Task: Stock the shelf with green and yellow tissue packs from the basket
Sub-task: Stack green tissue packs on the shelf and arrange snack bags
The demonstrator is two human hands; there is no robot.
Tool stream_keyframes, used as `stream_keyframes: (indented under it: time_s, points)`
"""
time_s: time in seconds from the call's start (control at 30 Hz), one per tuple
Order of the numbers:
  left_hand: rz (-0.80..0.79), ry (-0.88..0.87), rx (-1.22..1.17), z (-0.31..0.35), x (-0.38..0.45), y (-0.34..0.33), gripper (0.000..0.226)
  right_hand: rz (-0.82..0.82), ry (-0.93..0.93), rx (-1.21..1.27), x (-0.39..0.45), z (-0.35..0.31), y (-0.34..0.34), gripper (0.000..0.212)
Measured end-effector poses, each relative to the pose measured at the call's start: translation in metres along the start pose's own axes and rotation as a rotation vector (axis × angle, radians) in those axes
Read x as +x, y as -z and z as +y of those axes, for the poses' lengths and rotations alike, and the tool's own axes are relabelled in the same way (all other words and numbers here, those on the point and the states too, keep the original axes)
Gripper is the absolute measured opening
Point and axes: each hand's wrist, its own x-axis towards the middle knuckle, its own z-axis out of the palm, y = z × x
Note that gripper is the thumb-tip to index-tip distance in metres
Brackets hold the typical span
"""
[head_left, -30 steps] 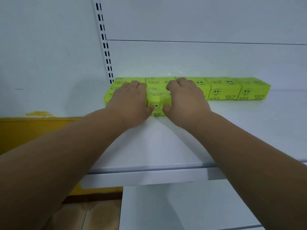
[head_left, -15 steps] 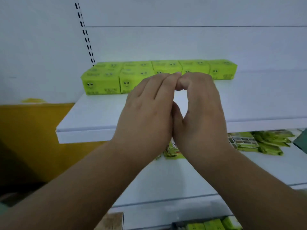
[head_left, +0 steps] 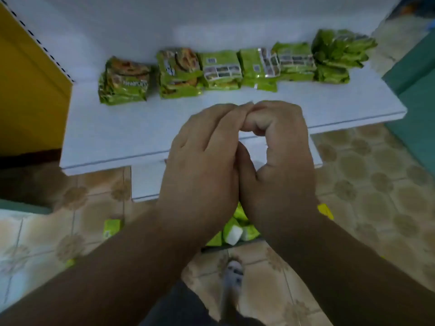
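Nearest the camera, two bare forearms reach forward over a patterned tile floor [head_left: 367, 184]. The left hand [head_left: 200, 161] and right hand [head_left: 280, 156] are pressed together side by side, fingers [head_left: 223, 118] curled inward and touching at the tips, grasping nothing.

Directly below the hands, mostly hidden by the wrists, lie the green tissue packs [head_left: 237, 229], with a yellow corner [head_left: 326, 211] showing to the right; the basket itself cannot be made out. One small green pack [head_left: 111, 228] lies apart on the floor to the left. The packs look light, soft and a little slick in their wrap, probably best gripped across the two long sides.

Beyond the hands is a low white shelf [head_left: 113, 135]. Along its back stands a row of green snack packets [head_left: 223, 69], leaving the front bare. A yellow panel [head_left: 28, 90] stands at far left.
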Motion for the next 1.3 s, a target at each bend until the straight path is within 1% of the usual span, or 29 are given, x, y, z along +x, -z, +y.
stream_keyframes:
  time_s: [0.17,0.27,0.37,0.47,0.53,0.6,0.67,0.77,0.87,0.97,1.03,1.07,1.13,1.17,1.23,1.3]
  points:
    - [-0.234,0.067,-0.036,-0.047,-0.046,-0.102,0.048,-0.016,-0.214,-0.002,-0.078,0.094,-0.033,0.026]
    - [-0.389,0.116,-0.071,-0.096,-0.085,-0.174,0.050,-0.060,-0.377,-0.056,-0.135,0.158,-0.072,0.024]
    - [-0.510,0.187,-0.080,-0.148,-0.135,-0.250,0.046,-0.128,-0.558,-0.097,-0.200,0.222,-0.117,0.026]
    - [-0.590,0.265,-0.070,-0.195,-0.182,-0.320,0.038,-0.163,-0.707,-0.137,-0.258,0.282,-0.158,0.025]
    - [-0.624,0.319,-0.062,-0.224,-0.204,-0.359,0.036,-0.205,-0.766,-0.168,-0.287,0.321,-0.182,0.027]
    - [-0.668,0.354,-0.052,-0.252,-0.220,-0.391,0.039,-0.271,-0.817,-0.192,-0.307,0.358,-0.200,0.032]
    - [-0.706,0.372,-0.041,-0.279,-0.231,-0.416,0.044,-0.296,-0.865,-0.199,-0.316,0.394,-0.213,0.037]
    - [-0.679,0.465,-0.054,-0.314,-0.234,-0.448,0.047,-0.290,-0.921,-0.208,-0.315,0.440,-0.232,0.043]
    - [-0.561,0.617,-0.068,-0.340,-0.229,-0.472,0.050,-0.343,-0.969,-0.171,-0.306,0.468,-0.258,0.047]
    - [-0.405,0.832,-0.088,-0.363,-0.221,-0.490,0.054,-0.373,-1.030,-0.102,-0.297,0.483,-0.283,0.052]
    - [-0.339,1.020,-0.143,-0.376,-0.210,-0.496,0.052,-0.360,-1.053,-0.099,-0.291,0.492,-0.294,0.048]
    - [-0.318,1.100,-0.175,-0.381,-0.206,-0.500,0.047,-0.362,-1.062,-0.113,-0.289,0.496,-0.297,0.045]
    - [-0.313,1.194,-0.244,-0.388,-0.197,-0.507,0.031,-0.397,-1.078,-0.159,-0.288,0.503,-0.303,0.046]
    - [-0.322,1.222,-0.283,-0.390,-0.194,-0.511,0.028,-0.425,-1.080,-0.181,-0.288,0.504,-0.305,0.048]
    - [-0.346,1.267,-0.321,-0.390,-0.186,-0.515,0.034,-0.468,-1.088,-0.202,-0.286,0.505,-0.310,0.049]
    - [-0.363,1.268,-0.267,-0.390,-0.179,-0.515,0.044,-0.469,-1.132,-0.196,-0.281,0.503,-0.314,0.044]
